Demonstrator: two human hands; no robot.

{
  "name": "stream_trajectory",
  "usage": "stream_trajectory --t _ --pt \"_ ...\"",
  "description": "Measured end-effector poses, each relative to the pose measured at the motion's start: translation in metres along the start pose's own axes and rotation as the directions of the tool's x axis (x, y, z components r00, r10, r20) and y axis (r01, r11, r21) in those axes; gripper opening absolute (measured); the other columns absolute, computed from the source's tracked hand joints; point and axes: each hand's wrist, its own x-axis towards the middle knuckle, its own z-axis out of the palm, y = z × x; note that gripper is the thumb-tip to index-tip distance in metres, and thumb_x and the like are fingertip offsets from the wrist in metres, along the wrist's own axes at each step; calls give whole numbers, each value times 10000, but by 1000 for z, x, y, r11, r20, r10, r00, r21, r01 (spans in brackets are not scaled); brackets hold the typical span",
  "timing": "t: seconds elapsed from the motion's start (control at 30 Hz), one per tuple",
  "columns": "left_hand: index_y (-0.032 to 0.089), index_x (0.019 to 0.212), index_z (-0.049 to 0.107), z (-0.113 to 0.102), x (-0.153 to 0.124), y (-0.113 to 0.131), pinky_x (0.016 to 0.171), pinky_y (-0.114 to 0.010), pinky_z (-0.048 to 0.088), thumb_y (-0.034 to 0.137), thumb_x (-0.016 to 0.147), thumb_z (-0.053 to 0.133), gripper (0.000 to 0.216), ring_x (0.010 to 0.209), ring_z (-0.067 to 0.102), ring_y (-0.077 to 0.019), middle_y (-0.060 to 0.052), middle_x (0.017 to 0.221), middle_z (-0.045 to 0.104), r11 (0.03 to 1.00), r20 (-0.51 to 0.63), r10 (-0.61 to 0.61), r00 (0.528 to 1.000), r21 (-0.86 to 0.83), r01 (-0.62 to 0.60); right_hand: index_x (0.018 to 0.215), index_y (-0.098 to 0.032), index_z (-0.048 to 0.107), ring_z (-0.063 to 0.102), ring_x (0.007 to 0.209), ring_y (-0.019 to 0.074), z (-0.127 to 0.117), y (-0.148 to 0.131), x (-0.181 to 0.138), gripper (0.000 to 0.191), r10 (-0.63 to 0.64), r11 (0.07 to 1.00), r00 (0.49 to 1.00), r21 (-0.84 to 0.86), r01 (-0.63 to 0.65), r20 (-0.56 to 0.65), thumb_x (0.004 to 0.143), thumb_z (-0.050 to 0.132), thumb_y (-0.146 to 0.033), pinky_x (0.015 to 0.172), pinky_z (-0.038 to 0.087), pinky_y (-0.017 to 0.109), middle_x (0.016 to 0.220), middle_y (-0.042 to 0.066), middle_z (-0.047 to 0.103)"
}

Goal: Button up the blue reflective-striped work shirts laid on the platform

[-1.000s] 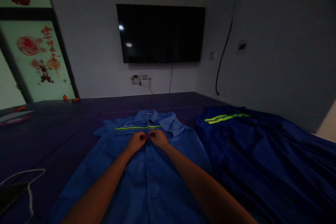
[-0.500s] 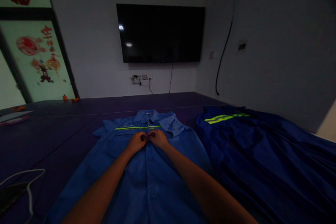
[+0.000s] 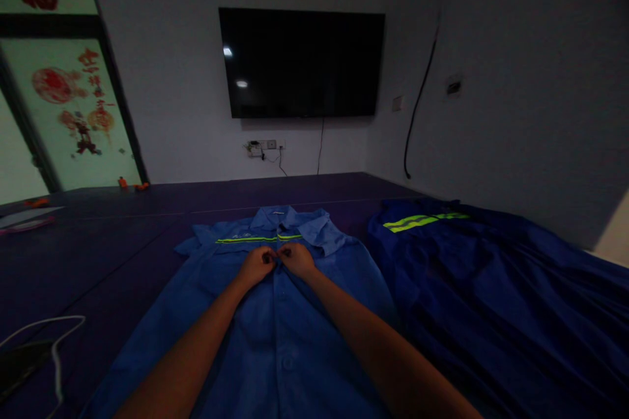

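Observation:
A blue work shirt with a yellow-green stripe across the chest lies spread out in front of me, its collar at the far end. Just below the stripe, my left hand pinches the front placket from the left. Facing it, my right hand pinches the same spot from the right, the fingertips of both hands close together. Whatever small part of the placket sits between the fingers is hidden. Lower on the front a button shows.
A darker blue garment with a reflective stripe lies to the right on the purple surface. A white cable and a dark object are at the lower left. Small orange items stand far left. A television hangs on the wall.
Both hands stay at the same place on the placket, with only slight finger movement. The shirt and the other garment lie as before.

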Motion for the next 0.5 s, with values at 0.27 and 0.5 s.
stream_trajectory --t 0.27,0.5 --pt "134 730 623 0 0 2 507 -194 348 101 608 499 177 523 480 -98 32 543 534 1000 3 -20 1000 12 20 808 -207 687 632 748 131 1 1 2 171 11 1000 1000 -2 -11 -7 725 549 -150 641 440 180 834 3 697" --pt "140 744 628 0 -1 2 504 -194 352 117 609 514 178 533 490 -105 32 547 533 1000 5 -20 1000 11 20 829 -221 690 622 729 129 2 1 1 213 25 1000 1000 0 -25 -12 704 543 -129 647 439 185 799 -5 692"
